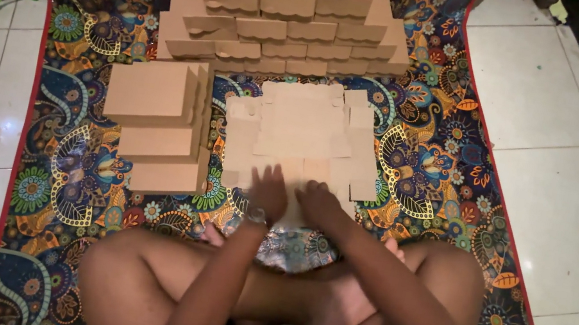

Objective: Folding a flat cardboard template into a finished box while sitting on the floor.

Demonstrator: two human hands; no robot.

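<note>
While the flat die-cut cardboard sheet [299,136] is lying just beyond the fingertips, its near edge is being pressed by L hand [269,192] & R hand [317,201], both open, palms down, gripping nothing; pressure is best being kept even w/ folded boxes [157,123] left.

Left hand [269,192] & right hand [316,200] lie palm-down, side by side, on near edge of flat cardboard box blank [301,129]. Left of hands: short stack of folded boxes [157,119]. Beyond blank: big tiered box pile [287,15], all on patterned rug [433,160].
</note>
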